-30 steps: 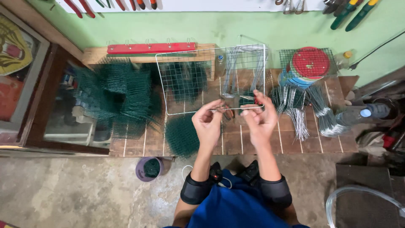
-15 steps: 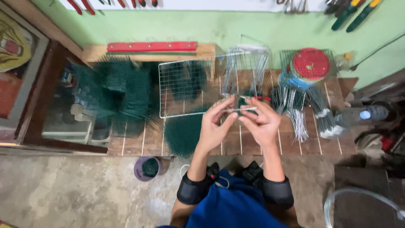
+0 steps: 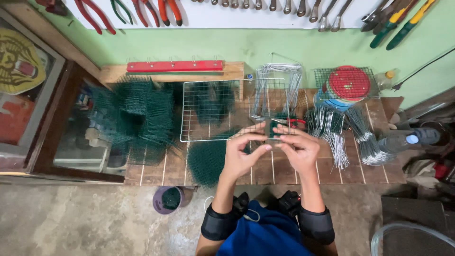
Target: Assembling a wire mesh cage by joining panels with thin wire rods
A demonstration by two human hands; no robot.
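Both hands raised over the wooden bench [image 3: 284, 173], fingertips meeting. Left hand [image 3: 241, 154] pinching one end of a small green mesh piece [image 3: 274, 129], right hand [image 3: 298, 150] pinching the other end. Beyond the fingers, a silver wire grid [image 3: 213, 111]. Left of them, green mesh heaps [image 3: 137, 114]; right, wire bundles [image 3: 332, 128].

The one camera sits on my head and looks almost straight down over my forearms onto the tiled wooden workbench [image 3: 284, 173], from about arm's length. The green wall [image 3: 265, 47] with hanging tools fills the top of the frame, the grey concrete floor [image 3: 85, 218] the bottom left.
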